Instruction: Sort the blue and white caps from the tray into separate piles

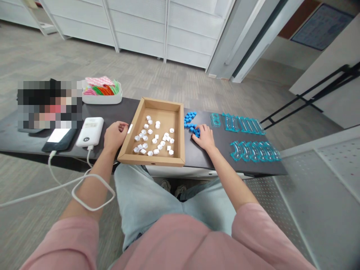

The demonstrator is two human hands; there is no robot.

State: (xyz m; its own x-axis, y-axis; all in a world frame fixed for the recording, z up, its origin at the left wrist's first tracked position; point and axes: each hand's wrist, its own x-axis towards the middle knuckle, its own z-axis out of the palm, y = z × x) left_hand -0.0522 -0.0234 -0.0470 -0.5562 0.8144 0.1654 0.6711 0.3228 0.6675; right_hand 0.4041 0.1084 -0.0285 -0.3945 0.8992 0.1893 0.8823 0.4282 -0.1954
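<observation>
A shallow cardboard tray point(180, 131) lies on the dark table point(222, 150) and holds several small white hexagonal pieces point(153, 140). My left hand point(114, 135) rests against the tray's left wall, fingers curled with nothing seen in them. Right of the tray sits a cluster of small blue hexagonal pieces point(189, 119). My right hand point(204, 137) lies on the near end of that cluster, its fingertips pinched over a few blue pieces. Further right lie two rows of clear teal curved and straight parts point(254, 150).
A white power bank point(90, 131) and a phone point(58, 138) lie left of my hand, with white cables hanging off the table's front edge. A white bin of coloured strips point(101, 92) stands at the back left. A black stand's legs point(309, 101) reach in at right.
</observation>
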